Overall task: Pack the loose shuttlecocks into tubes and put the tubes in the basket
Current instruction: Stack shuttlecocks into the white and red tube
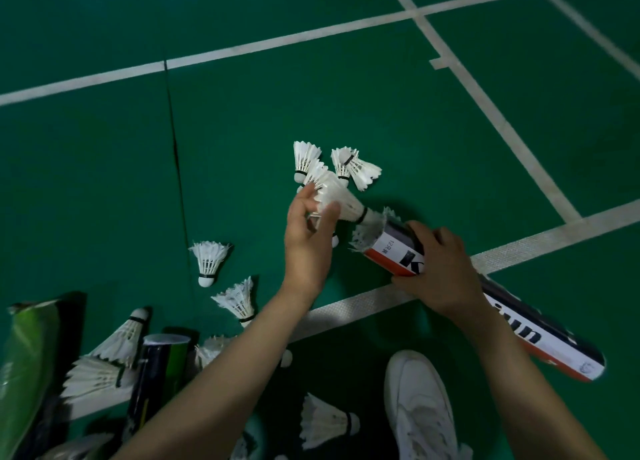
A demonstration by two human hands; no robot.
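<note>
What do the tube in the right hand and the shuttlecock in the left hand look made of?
Tube: likely printed cardboard with a slight sheen; straight cut rim, printed lettering. Shuttlecock: seemingly real feathers, matte white, with separate ragged vanes; pale rounded base, probably cork, with a black band.

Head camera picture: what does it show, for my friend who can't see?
The left hand holds stacked shuttlecocks, cork end at the mouth of a tube gripped by the right hand. More loose shuttlecocks lie around on the green court floor.
</note>
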